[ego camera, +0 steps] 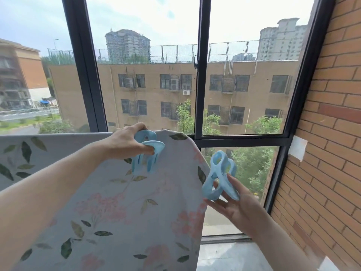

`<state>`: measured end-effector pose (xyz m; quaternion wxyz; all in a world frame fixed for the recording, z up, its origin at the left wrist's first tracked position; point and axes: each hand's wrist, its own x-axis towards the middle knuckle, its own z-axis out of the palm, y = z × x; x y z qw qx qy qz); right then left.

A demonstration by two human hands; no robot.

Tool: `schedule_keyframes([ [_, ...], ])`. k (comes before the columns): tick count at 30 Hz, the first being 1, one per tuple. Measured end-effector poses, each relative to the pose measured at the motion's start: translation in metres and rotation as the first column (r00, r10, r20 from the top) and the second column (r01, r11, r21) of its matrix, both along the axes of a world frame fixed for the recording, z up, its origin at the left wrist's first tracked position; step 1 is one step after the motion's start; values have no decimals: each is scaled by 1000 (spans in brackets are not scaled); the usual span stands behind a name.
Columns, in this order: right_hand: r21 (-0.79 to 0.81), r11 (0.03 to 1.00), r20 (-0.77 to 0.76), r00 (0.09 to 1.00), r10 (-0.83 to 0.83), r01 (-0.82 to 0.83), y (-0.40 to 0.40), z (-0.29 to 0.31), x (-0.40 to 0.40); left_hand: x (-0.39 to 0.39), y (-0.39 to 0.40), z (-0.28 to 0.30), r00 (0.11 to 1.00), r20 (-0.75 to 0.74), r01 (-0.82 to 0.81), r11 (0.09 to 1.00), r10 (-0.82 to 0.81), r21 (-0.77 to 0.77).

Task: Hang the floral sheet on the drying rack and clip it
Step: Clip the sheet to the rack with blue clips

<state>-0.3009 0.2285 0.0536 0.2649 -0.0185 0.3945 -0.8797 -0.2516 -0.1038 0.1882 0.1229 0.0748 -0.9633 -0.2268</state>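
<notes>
Between left hand (pixel 127 142) fingers: blue clip (pixel 146 153), squeezed, at floral sheet (pixel 121 202) top edge. Right hand (pixel 237 207) fingertips pinch second clip (pixel 219 176).

Head cam, looks fwd/down, close over sheet (pixel 121 202), facing window (pixel 201 75).

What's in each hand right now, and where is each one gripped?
Left hand: a blue clip, pinched at its handle end above the floral sheet. Right hand: a second blue clip, held at its lower end.
</notes>
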Motion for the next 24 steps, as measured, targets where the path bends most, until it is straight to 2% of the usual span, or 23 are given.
schedule_keyframes([
  [7, -49, 998, -55, 998, -30, 27, -18, 38, -22, 10, -3, 2, 999, 20, 27, 997, -29, 74],
  [11, 185, 982, -146, 989, 4, 23, -23, 57, -32, 15, -2, 4, 999, 34, 23, 996, -26, 81],
  [15, 351, 926, -281, 959, -40, 142, -27, 77, -40, 16, 1, 6, 999, 45, 13, 995, -17, 95],
  [18, 541, 787, -454, 891, -25, 297, -27, 83, -53, 16, 2, 6, 999, 43, 14, 995, -19, 97],
  [20, 629, 623, -623, 781, 45, 465, -24, 85, -58, 16, 2, 6, 999, 44, 16, 996, -21, 93],
  [22, 629, 443, -757, 634, 161, 639, -19, 89, -65, 16, 2, 7, 999, 48, 18, 996, -22, 93],
  [24, 573, 350, -819, 515, 252, 741, -16, 92, -76, 15, 2, 7, 998, 53, 20, 996, -24, 90],
])
